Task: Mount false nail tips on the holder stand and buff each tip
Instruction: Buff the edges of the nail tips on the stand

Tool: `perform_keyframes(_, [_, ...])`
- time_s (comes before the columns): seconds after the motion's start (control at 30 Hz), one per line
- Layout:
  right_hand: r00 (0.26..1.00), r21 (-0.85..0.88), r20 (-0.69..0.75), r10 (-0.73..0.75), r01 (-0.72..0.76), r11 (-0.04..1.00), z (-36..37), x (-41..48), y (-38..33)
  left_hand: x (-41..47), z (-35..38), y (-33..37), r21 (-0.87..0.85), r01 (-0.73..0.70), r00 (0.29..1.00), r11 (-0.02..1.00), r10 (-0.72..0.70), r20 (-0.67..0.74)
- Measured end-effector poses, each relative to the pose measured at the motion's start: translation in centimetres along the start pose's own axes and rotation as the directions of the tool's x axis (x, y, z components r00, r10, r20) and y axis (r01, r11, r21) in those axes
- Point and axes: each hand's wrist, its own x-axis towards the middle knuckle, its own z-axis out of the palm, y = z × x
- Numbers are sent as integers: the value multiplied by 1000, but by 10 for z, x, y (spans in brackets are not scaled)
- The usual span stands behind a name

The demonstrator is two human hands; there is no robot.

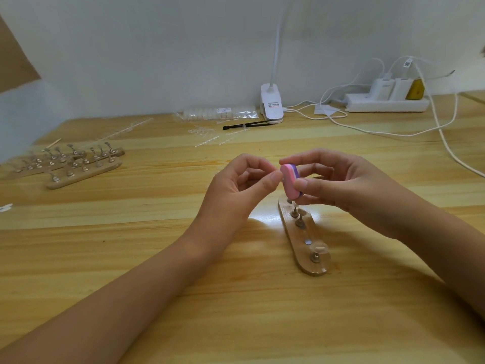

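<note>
Wooden tabletop (157, 258), white wall (157, 48) behind.

- Holder stand (312, 267): lower centre-right of the frame, lying flat, running away from the camera. It carries several metal pegs (299, 222). One clear nail tip (320, 249) sits on the nearest peg. One bare metal disc (308, 242) has no peg on it.
- Buffer block (288, 182): pink and purple, held on end at frame centre, above the far end of the stand and clear of it.
- Right hand (341, 185): fingers (301, 183) closed on the block, thumb on its lower part and forefinger over its top.
- Left hand (244, 179): fingers curled, thumb and forefinger tips drawn together right at the block's pink face. What they pinch, if anything, is hidden, so I cannot tell.
- Upper left: spare stands (78, 166) loaded with pegs. Top centre: bag of tips (217, 112), clip lamp (271, 106). Upper right: power strip (385, 102).

Handling, judged:
- A tip looks very light, thin, glossy and slippery. It should flex or spring away under a hard pinch, so hold it by the side edges or by its peg, never across the curved face.
- The block looks like soft foam with a gritty skin. It is easy to grip at its ends, leaving one broad face free for light strokes.
- The stand may skate on the smooth wood if pressed sideways.
</note>
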Motion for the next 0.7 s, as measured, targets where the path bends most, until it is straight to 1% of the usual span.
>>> perform_keyframes(0.1, [997, 22, -70, -26, 28, 999, 1, 0, 3, -1, 3, 0, 32, -28, 999, 999, 26, 36])
perform_keyframes(0.13, [997, 23, -73, -25, 26, 999, 2, 1, 3, 0, 2, 0, 37, -35, 999, 999, 33, 35])
perform_keyframes(0.27, [1000, 10, 7, 13, -13, 1000, -1, 0, 0, 1, 0, 0, 16, -21, 1000, 1000, 21, -16])
perform_keyframes(0.43, [998, 31, -58, -20, 22, 999, 1, 1, 3, 0, 1, 0, 39, -34, 999, 999, 33, 21])
perform_keyframes(0.57, [1000, 15, 1, 24, -24, 1000, -1, 0, 1, 0, 0, -1, 16, -15, 1000, 1000, 15, -2])
perform_keyframes(0.7, [998, 44, -64, -12, 15, 999, 2, 1, 4, 0, 2, -1, 35, -19, 1000, 999, 19, 25])
